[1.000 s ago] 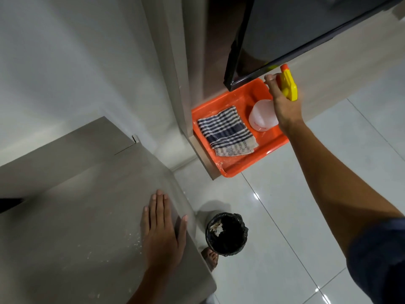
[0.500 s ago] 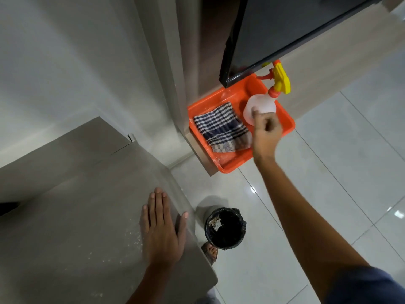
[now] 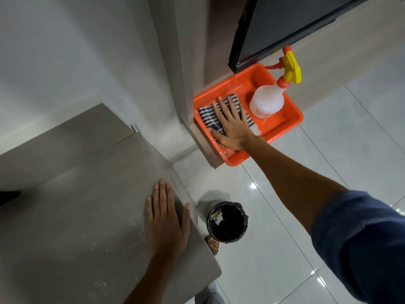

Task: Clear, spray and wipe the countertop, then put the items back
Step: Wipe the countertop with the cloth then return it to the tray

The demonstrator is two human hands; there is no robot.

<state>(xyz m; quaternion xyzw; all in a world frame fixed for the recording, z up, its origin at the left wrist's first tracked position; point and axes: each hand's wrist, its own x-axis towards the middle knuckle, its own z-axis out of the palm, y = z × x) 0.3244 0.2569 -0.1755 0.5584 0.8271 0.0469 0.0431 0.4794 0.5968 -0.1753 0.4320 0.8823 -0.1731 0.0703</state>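
Observation:
An orange tray (image 3: 287, 126) sits on a ledge beside the wall. In it stands a translucent spray bottle (image 3: 266, 103) with a yellow and orange trigger head. Beside the bottle lies a blue and white striped cloth (image 3: 208, 118). My right hand (image 3: 232, 123) lies flat on that cloth with the fingers spread, palm down, not closed around it. My left hand (image 3: 165, 218) rests flat on the grey countertop (image 3: 76, 216) near its right edge, holding nothing. White specks are scattered on the countertop around the left hand.
A black bin (image 3: 228, 222) with scraps in it stands on the glossy white tiled floor (image 3: 328, 161) below the counter edge. A dark panel (image 3: 285, 25) hangs over the back of the tray. A bare foot (image 3: 213, 244) shows by the bin.
My right hand let go of the spray bottle, which now stands in the tray, and moved left onto the striped cloth. My left hand stayed on the countertop.

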